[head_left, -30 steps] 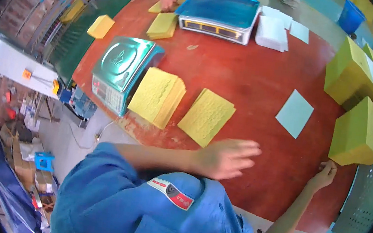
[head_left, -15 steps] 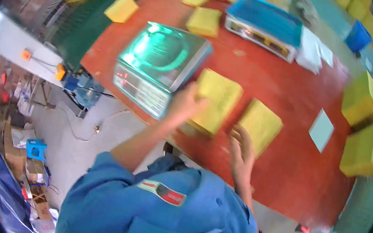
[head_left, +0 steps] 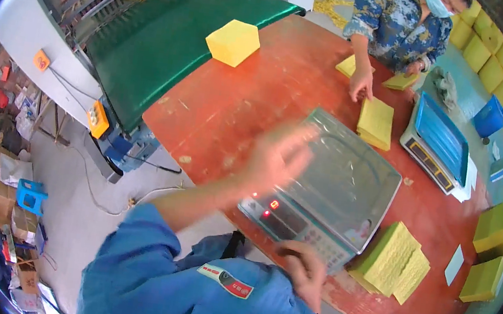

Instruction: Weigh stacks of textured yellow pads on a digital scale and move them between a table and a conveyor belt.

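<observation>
My left hand [head_left: 279, 157] reaches over the left part of a flat-topped weighing scale [head_left: 349, 175], blurred, with its fingers stretched out and nothing seen in them. Close to the scale's front edge is my right hand [head_left: 303, 269], empty, its fingers loosely bent and apart. The scale's pan is bare and red digits glow on its front panel. Just right of the scale, a thick stack of yellow sheets [head_left: 383, 258] lies with a second one against it. A yellow block [head_left: 233, 42] sits on the table's far left, beyond my hands.
Across the red table [head_left: 207, 107], a masked co-worker [head_left: 399, 24] handles yellow stacks. Near them stand another yellow stack [head_left: 375, 123] and a blue-trayed scale [head_left: 440, 142]. A green conveyor belt [head_left: 151, 50] borders the left. Yellow blocks [head_left: 494, 227] and a pale card [head_left: 454, 265] lie right.
The view has swung left, so the scale appears further right. My left hand has left the yellow stack and is over the scale; my right hand has drawn back from the other stack. Both stacks now touch.
</observation>
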The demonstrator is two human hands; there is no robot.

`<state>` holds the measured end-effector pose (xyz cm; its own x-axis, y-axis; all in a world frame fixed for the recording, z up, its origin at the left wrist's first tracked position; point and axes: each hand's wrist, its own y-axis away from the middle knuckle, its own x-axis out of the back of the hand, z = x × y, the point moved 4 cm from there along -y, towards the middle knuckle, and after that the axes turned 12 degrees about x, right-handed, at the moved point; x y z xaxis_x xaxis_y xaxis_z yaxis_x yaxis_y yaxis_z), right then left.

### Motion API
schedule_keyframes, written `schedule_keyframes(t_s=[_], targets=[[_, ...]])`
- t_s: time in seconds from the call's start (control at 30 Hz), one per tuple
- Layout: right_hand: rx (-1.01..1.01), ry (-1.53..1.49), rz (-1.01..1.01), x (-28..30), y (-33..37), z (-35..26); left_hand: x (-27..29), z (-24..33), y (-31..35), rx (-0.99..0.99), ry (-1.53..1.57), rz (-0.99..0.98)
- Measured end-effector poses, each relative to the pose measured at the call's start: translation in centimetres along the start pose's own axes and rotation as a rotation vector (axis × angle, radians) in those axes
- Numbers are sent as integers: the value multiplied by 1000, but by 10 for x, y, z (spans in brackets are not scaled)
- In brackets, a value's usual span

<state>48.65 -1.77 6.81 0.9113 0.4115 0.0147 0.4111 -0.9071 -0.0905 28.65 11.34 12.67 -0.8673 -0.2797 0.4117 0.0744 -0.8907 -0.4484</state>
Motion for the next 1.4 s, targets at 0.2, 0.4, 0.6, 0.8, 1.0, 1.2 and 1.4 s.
schedule_keyframes(t_s=[0.2,0.4,0.6,0.8,1.0,1.2,1.4], targets=[[23,32,-318,-121,-55,86,161,-234,-168,160,-742,487],[69,102,-277,-133,-64,110,259,-393,-271,697,-507,278],[165,71,-272,-116,-83,99,232,-421,-281,842,24,-167],[211,102,-266,-138,-57,118,168,-343,-226,651,-98,-536],[238,137,-207,-124,-50,103,117,-219,-130,739,-197,-974],[242,-110,-191,-67,22,83,105,-113,-53,251,-749,-1088],[247,162,445,86,124,23,56,4,-28,-72,-968,-516]])
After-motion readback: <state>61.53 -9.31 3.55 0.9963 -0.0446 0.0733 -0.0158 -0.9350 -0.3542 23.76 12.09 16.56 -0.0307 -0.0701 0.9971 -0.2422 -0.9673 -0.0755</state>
